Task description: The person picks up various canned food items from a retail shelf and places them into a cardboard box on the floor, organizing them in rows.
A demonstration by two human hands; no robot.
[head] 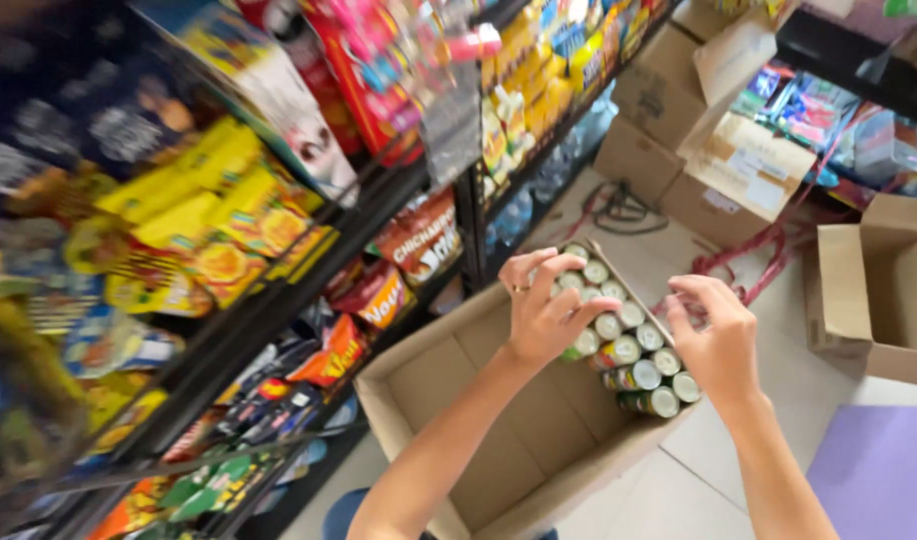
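Both hands grip round metal cans [633,350] in a cardboard box [458,400]: left hand [546,310], right hand [716,338].

Brown cardboard box [478,420] holds cans [633,350] with silver tops and green-and-red sides; shelf snack bags [228,225] are yellow and red. Floor mat [878,470] is purple.

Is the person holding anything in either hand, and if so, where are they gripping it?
The left hand grips the top of a can in the cardboard box. The right hand hovers over the cans; whether it holds anything cannot be told.
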